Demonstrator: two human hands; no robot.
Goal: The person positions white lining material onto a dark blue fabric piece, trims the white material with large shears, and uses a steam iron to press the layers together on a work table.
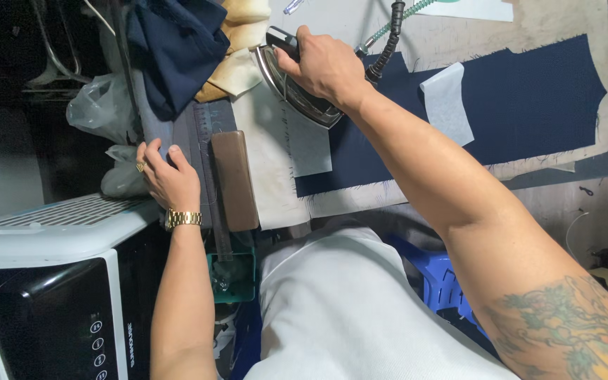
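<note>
Two hands are at work, both yours. Your right hand [325, 67] is closed tight round the dark handle of a steam iron [297, 88], which is tilted up on its edge so that its shiny metal soleplate faces left. It sits at the far left end of a long navy fabric panel [522, 105], and a ribbed black cord [387, 42] runs up from its back end.

Your left hand [169, 176] lies palm down with the fingers spread flat on a strip of grey cloth [191, 137] at the left edge of the surface [423, 42]; it presses the cloth and grips nothing. A gold ring and a gold watch [183, 218] show on it.

As for packages and labels: a crumpled clear plastic bag [103, 105] hangs at the far left, and a white-topped black appliance [43, 281] with a column of round printed symbols stands at the lower left. A small white rectangular patch [447, 102] lies on the navy panel, slightly askew, and a second pale patch [307, 144] lies just below the iron.

Just beside your left hand rests a brown oblong block [235, 179]. A bundle of dark blue cloth [177, 42] and cream cloth [237, 63] is heaped beyond the iron. A blue plastic stool [441, 281] shows beneath your right arm.
</note>
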